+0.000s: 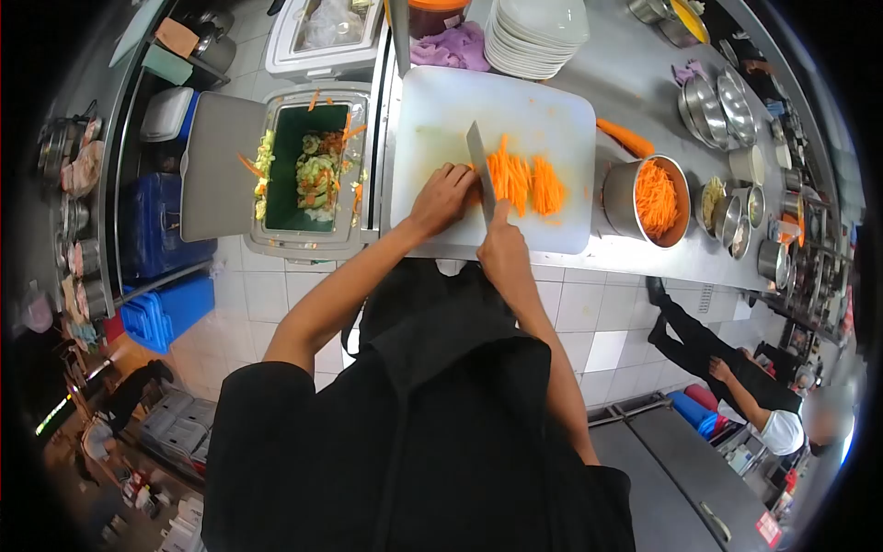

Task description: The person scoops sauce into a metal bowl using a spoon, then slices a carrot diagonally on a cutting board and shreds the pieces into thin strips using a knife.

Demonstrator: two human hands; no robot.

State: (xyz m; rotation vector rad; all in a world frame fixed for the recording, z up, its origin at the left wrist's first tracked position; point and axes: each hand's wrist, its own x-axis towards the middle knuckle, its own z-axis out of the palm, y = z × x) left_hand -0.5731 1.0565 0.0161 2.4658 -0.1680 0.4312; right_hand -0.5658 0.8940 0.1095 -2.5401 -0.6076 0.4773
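Note:
On a white cutting board (432,120), my right hand (505,247) grips a kitchen knife (478,158) by its handle, the blade pointing away from me. Close to the blade's left side, my left hand (443,197) is closed with curled fingers over a piece of carrot, mostly hidden under them. Thin carrot strips (520,182) lie in two heaps right of the blade. A whole carrot (625,137) rests beyond the board's right edge, and a metal pot (624,199) beside it is filled with shredded carrot (657,201).
A bin (361,106) with vegetable scraps stands left of the counter, its lid (218,166) swung open. Stacked white plates (529,55) and a purple cloth (452,46) sit behind the board. Metal bowls (706,110) are at the right. Another person (736,368) stands at the lower right.

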